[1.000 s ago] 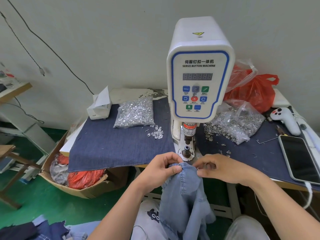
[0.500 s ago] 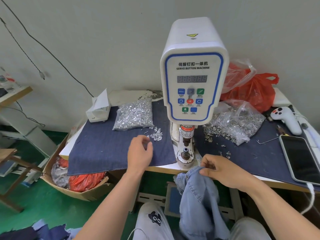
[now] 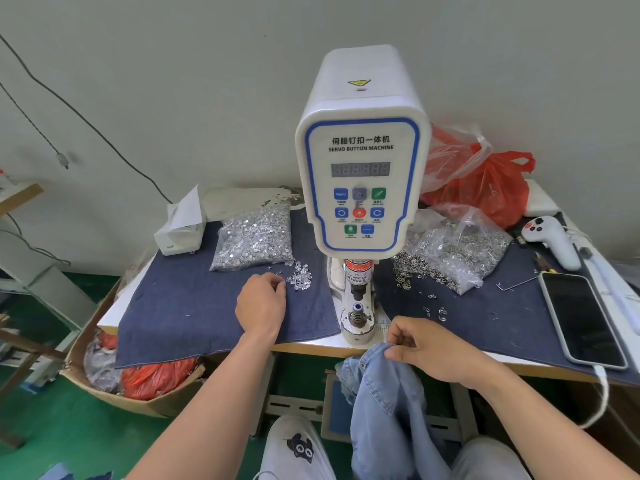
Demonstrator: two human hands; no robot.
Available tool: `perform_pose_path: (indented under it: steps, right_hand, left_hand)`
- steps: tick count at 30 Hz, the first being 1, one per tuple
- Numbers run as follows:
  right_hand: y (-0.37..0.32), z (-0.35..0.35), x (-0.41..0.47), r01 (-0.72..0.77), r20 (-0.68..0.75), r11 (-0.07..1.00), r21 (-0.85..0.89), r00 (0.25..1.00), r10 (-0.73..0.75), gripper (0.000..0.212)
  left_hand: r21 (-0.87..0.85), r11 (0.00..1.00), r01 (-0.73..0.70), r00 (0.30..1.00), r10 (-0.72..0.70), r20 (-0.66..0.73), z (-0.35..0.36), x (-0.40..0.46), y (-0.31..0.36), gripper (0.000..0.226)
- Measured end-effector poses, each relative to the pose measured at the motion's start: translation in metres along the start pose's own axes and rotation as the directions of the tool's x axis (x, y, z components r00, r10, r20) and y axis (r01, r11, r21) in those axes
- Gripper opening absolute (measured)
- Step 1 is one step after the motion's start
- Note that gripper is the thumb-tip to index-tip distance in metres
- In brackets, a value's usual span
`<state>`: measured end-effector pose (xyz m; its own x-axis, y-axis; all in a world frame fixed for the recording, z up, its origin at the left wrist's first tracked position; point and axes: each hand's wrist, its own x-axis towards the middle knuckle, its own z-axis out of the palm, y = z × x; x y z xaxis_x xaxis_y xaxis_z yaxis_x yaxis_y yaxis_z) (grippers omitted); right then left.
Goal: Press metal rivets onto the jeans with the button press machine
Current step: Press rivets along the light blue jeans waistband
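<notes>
At the table's front edge, the jeans (image 3: 382, 396) hang from the right hand (image 3: 427, 351), fingers pinched on their hem just beside the servo button machine (image 3: 360, 181). The left hand (image 3: 261, 304) rests on the dark denim cloth (image 3: 194, 306), fingertips curled at the loose rivets (image 3: 300, 278) beside a rivet bag (image 3: 254, 237); whether they grip one is unclear.

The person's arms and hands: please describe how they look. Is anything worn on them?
Both forearms are bare to the bottom edge of the head view; no sleeves show. The left hand and the right hand wear no gloves, and I see no watch, ring or bracelet on them.
</notes>
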<state>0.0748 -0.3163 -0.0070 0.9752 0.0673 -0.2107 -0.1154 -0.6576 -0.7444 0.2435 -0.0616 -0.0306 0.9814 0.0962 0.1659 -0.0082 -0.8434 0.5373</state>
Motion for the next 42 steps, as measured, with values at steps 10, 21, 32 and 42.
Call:
perform_pose_path:
  steps: [10,21,32,42]
  right_hand:
    - [0.001,-0.001,0.001,-0.008,0.007,1.0,-0.001,1.0,0.008,0.007]
    - [0.006,0.002,0.001,-0.015,0.006,0.999,0.031,1.0,0.015,0.009]
    - [0.004,0.002,0.001,-0.033,0.004,0.998,0.05,0.999,0.032,0.007]
    - [0.005,0.003,0.002,-0.026,0.006,0.998,0.052,1.0,0.025,0.007]
  left_hand:
    - [-0.223,0.972,-0.072,0.997,0.067,-0.029,-0.006,-0.005,0.002,0.012]
    - [-0.251,0.964,-0.086,0.985,0.119,0.123,-0.009,-0.011,0.003,0.014]
    - [-0.311,0.945,-0.101,0.981,0.147,0.129,-0.011,-0.015,0.005,0.007]
    - [-0.749,0.639,0.175,0.908,0.19,0.374,-0.015,-0.048,0.031,0.011]
